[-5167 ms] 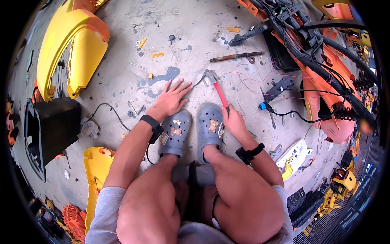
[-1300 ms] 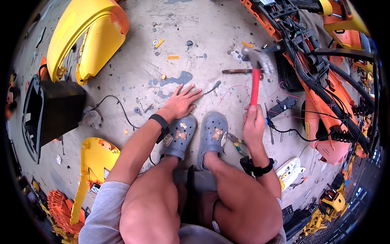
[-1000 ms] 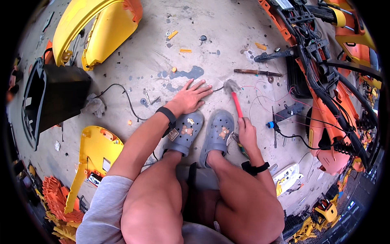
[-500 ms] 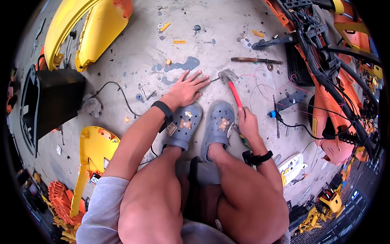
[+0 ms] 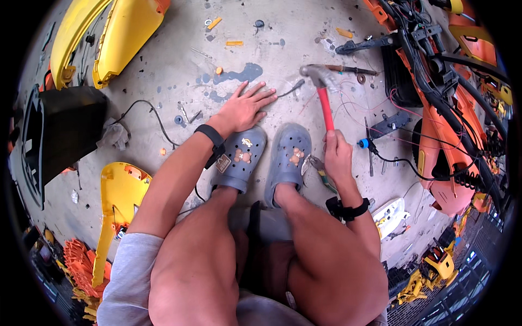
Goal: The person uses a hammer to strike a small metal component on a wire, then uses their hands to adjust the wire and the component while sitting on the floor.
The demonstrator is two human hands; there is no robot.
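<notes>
My left hand (image 5: 246,108) lies flat with its fingers spread on the concrete floor. A thin black cable end (image 5: 293,88) sticks out from beneath its fingertips; how the cable runs under the palm is hidden. In my right hand (image 5: 339,155) is a claw hammer, closed around its red handle (image 5: 325,110). The hammer's metal head (image 5: 317,74) is raised above the floor, to the right of the cable end, and looks slightly blurred.
My grey clogs (image 5: 288,157) stand between the arms. Pliers (image 5: 321,173) lie by the right clog. An orange vehicle frame (image 5: 427,130) with wires fills the right side. At left are yellow panels (image 5: 128,41), a black bin-like part (image 5: 70,136) and a yellow shell (image 5: 122,187).
The hammer has lifted from the cable end, its head moving up and to the right with my right hand. My left hand stays flat on the floor.
</notes>
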